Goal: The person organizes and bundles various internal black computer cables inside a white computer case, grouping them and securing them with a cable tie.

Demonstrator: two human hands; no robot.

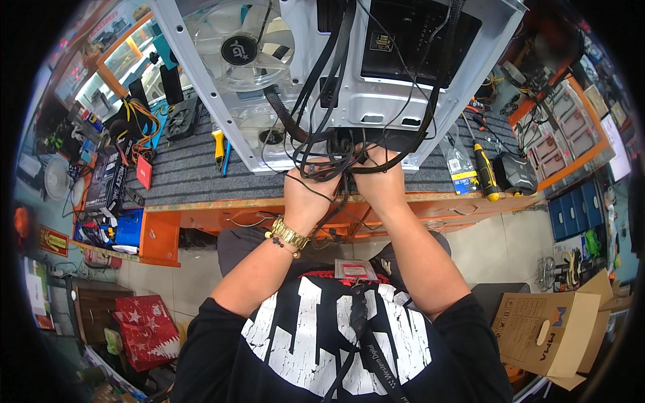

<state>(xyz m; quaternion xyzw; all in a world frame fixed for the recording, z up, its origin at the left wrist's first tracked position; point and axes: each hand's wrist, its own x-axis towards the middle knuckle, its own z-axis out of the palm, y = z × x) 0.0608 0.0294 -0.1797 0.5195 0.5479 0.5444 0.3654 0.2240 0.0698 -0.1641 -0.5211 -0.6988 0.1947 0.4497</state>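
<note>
A white computer case (347,113) stands on the grey striped mat, with clear-framed fans (239,50) at its left. Black cables (322,70) run down its metal panel and gather in a tangle at its lower edge. My left hand (310,189), with a gold watch on the wrist, is closed around part of this bundle. On the right side of the bundle, my right hand (378,174) has its fingers in among the cables (347,161) by the case's bottom opening. The fingertips of both hands are largely hidden by cables.
A yellow-black screwdriver (486,174) and a cable tie packet (461,174) lie right of the case. Yellow-handled cutters (218,146) lie left. A graphics card (184,118) and a motherboard box (106,181) are farther left. An orange drawer (158,234) stands open below.
</note>
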